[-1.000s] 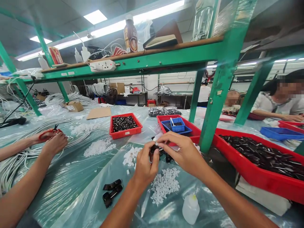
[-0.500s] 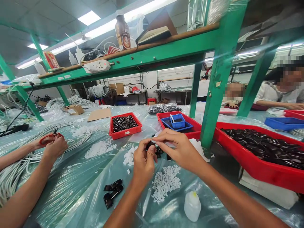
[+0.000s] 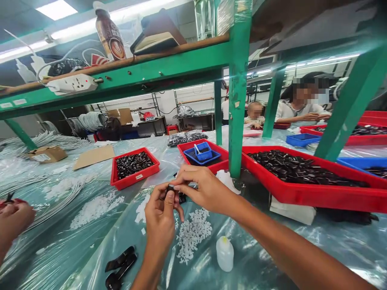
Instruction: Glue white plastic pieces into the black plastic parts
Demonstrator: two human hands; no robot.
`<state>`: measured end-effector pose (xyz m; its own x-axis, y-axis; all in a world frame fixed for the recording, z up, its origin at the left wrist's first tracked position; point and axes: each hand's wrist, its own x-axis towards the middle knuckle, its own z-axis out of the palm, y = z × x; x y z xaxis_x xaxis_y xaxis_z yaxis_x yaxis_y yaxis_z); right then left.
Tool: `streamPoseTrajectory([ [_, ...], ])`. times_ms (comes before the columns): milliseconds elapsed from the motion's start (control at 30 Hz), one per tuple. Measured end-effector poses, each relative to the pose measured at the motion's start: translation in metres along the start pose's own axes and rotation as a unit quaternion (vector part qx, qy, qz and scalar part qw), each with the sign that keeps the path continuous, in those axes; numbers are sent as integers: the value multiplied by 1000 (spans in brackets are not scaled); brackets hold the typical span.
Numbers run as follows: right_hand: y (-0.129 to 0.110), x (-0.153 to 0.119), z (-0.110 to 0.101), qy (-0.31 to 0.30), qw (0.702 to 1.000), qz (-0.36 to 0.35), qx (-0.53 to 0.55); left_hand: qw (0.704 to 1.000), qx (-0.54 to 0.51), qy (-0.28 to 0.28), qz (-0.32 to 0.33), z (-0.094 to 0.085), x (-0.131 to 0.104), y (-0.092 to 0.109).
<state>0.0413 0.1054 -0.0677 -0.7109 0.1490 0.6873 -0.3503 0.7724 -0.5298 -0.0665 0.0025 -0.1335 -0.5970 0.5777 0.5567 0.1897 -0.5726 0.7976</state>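
Bright, cool overhead light; ceiling panel and long tube both blown out. Blue-white flare streak at the green post. Plastic sheet throws glare patches, lower right included. Shelf underside dark. Wide-angle stretch toward edges. Left hand and right hand well lit; black piece between them loses detail.

Left hand and right hand partly hide the black part; left edge cuts off a co-worker's arm

2 own hands, 1 held black part
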Motion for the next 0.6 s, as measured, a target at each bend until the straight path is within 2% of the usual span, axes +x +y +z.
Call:
streamPoseTrajectory([
  [100, 5, 0, -14, -40, 999, 31, 18, 998, 33, -42, -13, 0, 1, 2],
  [233, 18, 0, -24, -83, 986, 103, 106, 990, 44, -117, -58, -3, 4, 5],
  [367, 19, 0, -17, -71, 982, 109, 139, 991, 26, -117, -67, -5, 5, 7],
  [500, 11, 0, -14, -57, 989, 85, 107, 991, -4, -117, -71, -7, 7, 7],
  [600, 10, 0, -17, -80, 979, 123, 140, 988, -13, -129, -79, -7, 8, 6],
])
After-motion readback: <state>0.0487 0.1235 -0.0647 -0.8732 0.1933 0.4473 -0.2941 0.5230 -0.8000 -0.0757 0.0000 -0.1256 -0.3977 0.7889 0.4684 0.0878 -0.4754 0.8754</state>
